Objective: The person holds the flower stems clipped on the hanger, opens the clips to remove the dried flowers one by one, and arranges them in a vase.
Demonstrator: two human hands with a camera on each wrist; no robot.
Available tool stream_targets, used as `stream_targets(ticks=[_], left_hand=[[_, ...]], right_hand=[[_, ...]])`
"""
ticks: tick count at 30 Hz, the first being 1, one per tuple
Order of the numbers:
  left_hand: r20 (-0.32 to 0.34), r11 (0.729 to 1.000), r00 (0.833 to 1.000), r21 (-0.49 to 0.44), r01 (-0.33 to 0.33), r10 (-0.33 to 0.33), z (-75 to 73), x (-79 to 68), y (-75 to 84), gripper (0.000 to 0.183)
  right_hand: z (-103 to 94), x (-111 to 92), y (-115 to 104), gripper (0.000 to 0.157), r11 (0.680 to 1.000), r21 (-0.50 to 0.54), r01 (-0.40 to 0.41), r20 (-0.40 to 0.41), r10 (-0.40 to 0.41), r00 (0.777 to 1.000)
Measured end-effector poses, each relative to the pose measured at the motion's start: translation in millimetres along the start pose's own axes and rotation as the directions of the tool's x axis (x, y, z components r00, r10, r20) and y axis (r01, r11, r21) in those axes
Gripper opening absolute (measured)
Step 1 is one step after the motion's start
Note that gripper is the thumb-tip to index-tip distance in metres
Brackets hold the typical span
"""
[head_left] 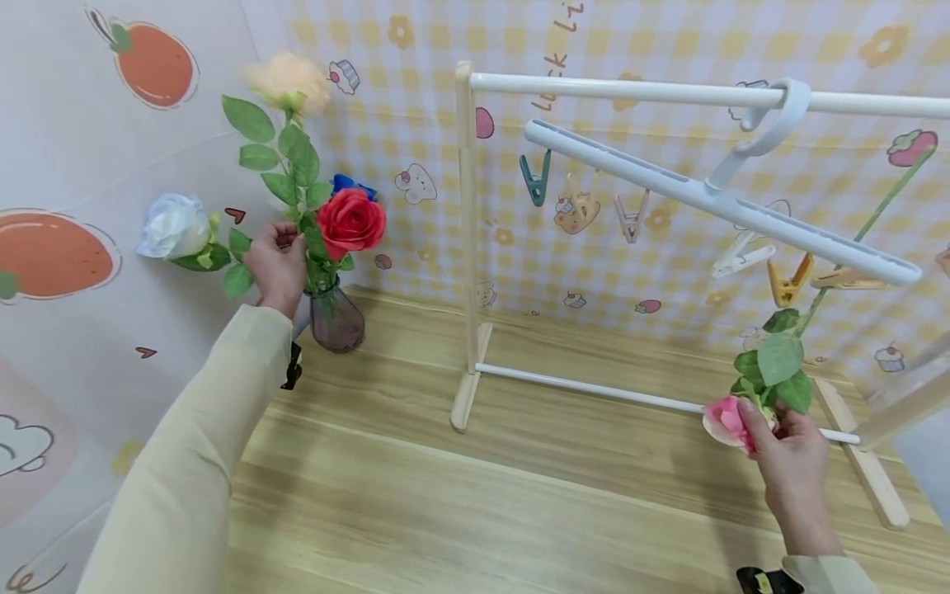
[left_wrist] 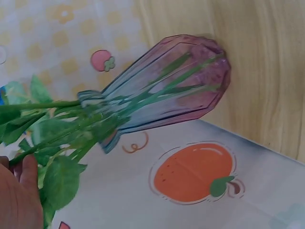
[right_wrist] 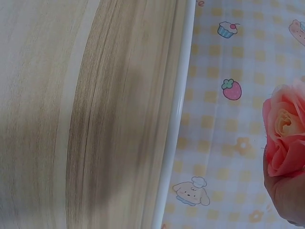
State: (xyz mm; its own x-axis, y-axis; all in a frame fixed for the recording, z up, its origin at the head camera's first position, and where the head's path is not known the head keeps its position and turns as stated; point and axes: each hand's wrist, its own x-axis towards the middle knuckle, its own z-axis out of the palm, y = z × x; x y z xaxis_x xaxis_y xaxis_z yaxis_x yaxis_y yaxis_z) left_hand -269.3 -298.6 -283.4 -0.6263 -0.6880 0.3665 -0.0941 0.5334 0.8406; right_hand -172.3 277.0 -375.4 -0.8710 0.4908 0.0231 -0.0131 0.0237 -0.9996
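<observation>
My left hand (head_left: 278, 260) pinches a green stem (left_wrist: 28, 152) among the flowers in a glass vase (head_left: 337, 320), pinkish below and bluish at the neck. Around it are a peach flower (head_left: 293, 81), a red rose (head_left: 352, 221), a white-blue rose (head_left: 176, 226) and a partly hidden blue flower (head_left: 349, 186). On the right, a pink rose (head_left: 731, 422) hangs head down, and my right hand (head_left: 790, 462) holds it just at the bloom. Its stem runs up past a pale orange clip (head_left: 853, 279); whether the clip grips it I cannot tell.
A pale blue hanger (head_left: 631, 161) hooks over the white top rod (head_left: 594, 86) of a wooden stand (head_left: 469, 231). Several clips dangle from it, including a green clip (head_left: 536, 177) and a yellow clip (head_left: 789, 280). A lower white rod (head_left: 586, 386) crosses above the wooden table (head_left: 445, 511).
</observation>
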Motion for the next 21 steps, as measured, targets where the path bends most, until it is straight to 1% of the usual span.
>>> stream_targets(ticks=[3,5,7,10,13,16,19,21], left_hand=[[-0.022,0.999,0.999,0.030,-0.038,0.039,5.6,0.2,-4.2,0.022],[-0.037,0.999,0.999,0.018,-0.028,0.029,7.7,2.5,-4.5,0.023],[-0.051,1.000,0.998,0.011,-0.020,0.020,8.7,5.8,-3.0,0.019],[-0.049,1.000,0.999,0.004,-0.014,0.014,9.0,10.8,0.4,0.015],[-0.030,1.000,1.000,0.017,-0.008,0.008,10.6,12.3,1.9,0.017],[-0.007,0.999,1.000,0.044,0.002,-0.001,13.3,9.4,-1.7,0.025],[0.039,0.994,0.999,0.111,-0.024,0.020,15.1,3.7,-9.7,0.031],[0.079,0.985,0.996,0.158,-0.063,0.051,15.5,-0.1,-15.7,0.027]], right_hand=[[0.5,0.7,0.2,0.016,1.000,-0.013,0.009,0.000,-0.009,1.000],[0.8,1.0,0.3,0.015,1.000,-0.025,0.012,-0.004,-0.012,1.000],[1.1,1.2,0.5,0.015,0.999,-0.033,0.010,-0.004,-0.010,1.000],[1.4,1.3,0.9,0.015,0.999,-0.038,0.008,-0.004,-0.008,1.000],[1.6,1.6,1.3,0.016,0.999,-0.037,0.006,-0.003,-0.006,1.000],[1.1,2.0,1.7,0.016,0.998,-0.055,0.009,-0.001,-0.009,1.000],[1.0,2.3,2.3,0.016,0.998,-0.061,0.012,0.000,-0.012,1.000],[1.1,2.3,2.8,0.016,0.998,-0.058,0.012,-0.001,-0.012,1.000]])
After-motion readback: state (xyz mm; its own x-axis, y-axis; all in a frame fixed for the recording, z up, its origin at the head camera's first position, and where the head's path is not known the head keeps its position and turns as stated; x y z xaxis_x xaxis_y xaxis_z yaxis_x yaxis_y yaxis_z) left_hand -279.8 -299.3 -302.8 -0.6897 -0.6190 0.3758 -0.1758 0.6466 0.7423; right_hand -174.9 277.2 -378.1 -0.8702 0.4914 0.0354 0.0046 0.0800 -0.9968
